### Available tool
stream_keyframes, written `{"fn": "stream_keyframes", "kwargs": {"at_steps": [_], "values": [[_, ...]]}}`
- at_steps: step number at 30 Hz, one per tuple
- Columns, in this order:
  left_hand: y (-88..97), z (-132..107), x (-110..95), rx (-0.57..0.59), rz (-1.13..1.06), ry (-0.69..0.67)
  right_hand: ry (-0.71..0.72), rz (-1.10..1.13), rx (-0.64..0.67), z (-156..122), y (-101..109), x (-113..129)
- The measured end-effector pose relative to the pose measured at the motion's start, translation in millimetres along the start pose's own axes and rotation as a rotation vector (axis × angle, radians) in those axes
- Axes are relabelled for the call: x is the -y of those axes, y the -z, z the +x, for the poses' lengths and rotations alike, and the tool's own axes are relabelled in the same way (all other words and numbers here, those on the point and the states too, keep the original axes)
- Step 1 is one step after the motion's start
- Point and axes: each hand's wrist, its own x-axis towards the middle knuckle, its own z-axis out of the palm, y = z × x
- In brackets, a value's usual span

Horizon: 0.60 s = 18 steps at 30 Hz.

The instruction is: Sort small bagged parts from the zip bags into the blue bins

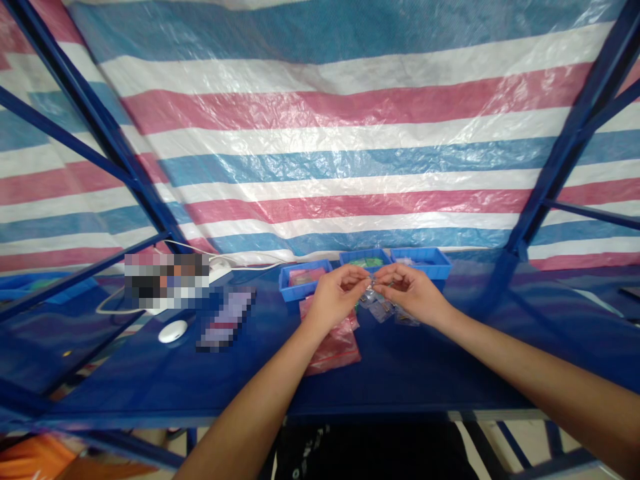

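My left hand (340,297) and my right hand (413,293) meet fingertip to fingertip above the blue tabletop. Both are closed in a pinch on what looks like a small clear plastic bag (371,288), mostly covered by the fingers. Several more small clear bags (382,311) lie on the table just below the fingertips, with small items in them too tiny to name. Under and beside my left wrist are red translucent zip bags (334,350), flat on the table and partly overlapping.
Three blue bins (300,291) stand in a row behind my hands, holding pink, green and pale contents. To the left lie a white rounded case (173,331), a blurred-out phone-like object (227,319) and white cables (116,311). Blue frame posts (555,160) and striped sheeting (350,153) enclose the table.
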Motion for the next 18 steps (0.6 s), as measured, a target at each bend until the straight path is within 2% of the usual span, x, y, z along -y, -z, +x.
{"fn": "stream_keyframes", "kwargs": {"at_steps": [4, 8, 10, 14, 18], "values": [[-0.6, 1, 4, -0.003, -0.051, 0.038, 0.045, 0.031, -0.068, 2, 1, 2], [-1.8, -1, 3, 0.073, 0.016, 0.035, 0.021, 0.054, -0.064, 2, 1, 1], [-1.6, -1, 2, 0.055, 0.08, 0.013, 0.012, 0.057, -0.065, 2, 1, -1], [0.8, -2, -7, -0.047, 0.292, -0.126, 0.01, 0.018, -0.151, 3, 4, -2], [-0.5, -5, -16, 0.096, 0.45, -0.289, -0.004, 0.046, -0.181, 2, 5, 4]]}}
